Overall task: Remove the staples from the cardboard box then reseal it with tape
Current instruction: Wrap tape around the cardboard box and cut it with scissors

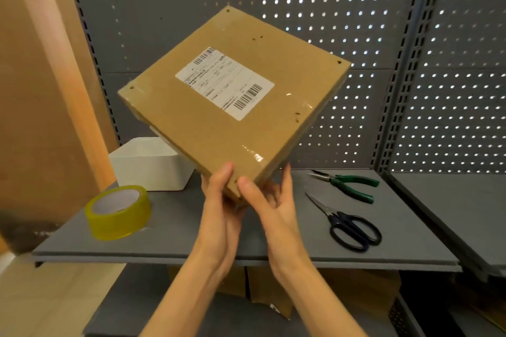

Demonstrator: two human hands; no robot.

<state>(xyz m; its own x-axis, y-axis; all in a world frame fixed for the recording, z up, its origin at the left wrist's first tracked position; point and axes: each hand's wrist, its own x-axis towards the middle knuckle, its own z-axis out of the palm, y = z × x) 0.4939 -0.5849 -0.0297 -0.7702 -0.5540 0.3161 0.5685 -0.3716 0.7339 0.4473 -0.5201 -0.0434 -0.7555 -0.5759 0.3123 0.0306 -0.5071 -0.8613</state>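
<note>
Setting: a grey shelf (175, 238) backed by perforated metal panels (328, 8).
Box: the cardboard box (213, 131) is held in the air above the shelf, tilted on one corner, label side toward the camera.
Left hand: the left hand (219, 208) grips the lowest corner, thumb on the top face.
Right hand: the right hand (271, 205) grips the same corner from the other side, fingers curled behind.
Surface marks: small dark holes near the corners and edges; glossy tape shows along the lower edge.
Tools: tape roll (117, 212) at left; pliers (347, 185) and scissors (347, 224) at right; a white tub (150, 164) behind.
Advice: turn the box slowly, checking each edge for leftover staples, and support it from below, since a corner grip can slip.
</note>
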